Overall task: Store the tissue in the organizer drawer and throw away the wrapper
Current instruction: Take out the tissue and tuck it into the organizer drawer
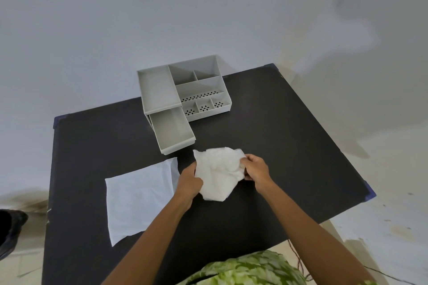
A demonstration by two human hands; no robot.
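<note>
Tissue (218, 174) is held just above the black worktop (289, 134), near the middle, bunched between both hands. The left hand (188, 184) is closed on its left edge; the right hand (256, 170) is closed on its right edge, fingers curled into the folds. The material appears soft, very light and limp, with no stiffness of its own; it is judged easy to tear if pulled apart and easy to compress. A hold at the bundle's two sides, gathered inward, is judged best, so that loose corners are kept from trailing.

The grey organizer (199, 85) is seen at the far side of the worktop. Its lower drawer (172, 131) is pulled out toward the near side and appears empty, just beyond the tissue.

A flat pale sheet, taken to be the wrapper (139, 199), lies on the worktop to the left of the hands, untouched. It is judged thin and possibly slippery.
</note>
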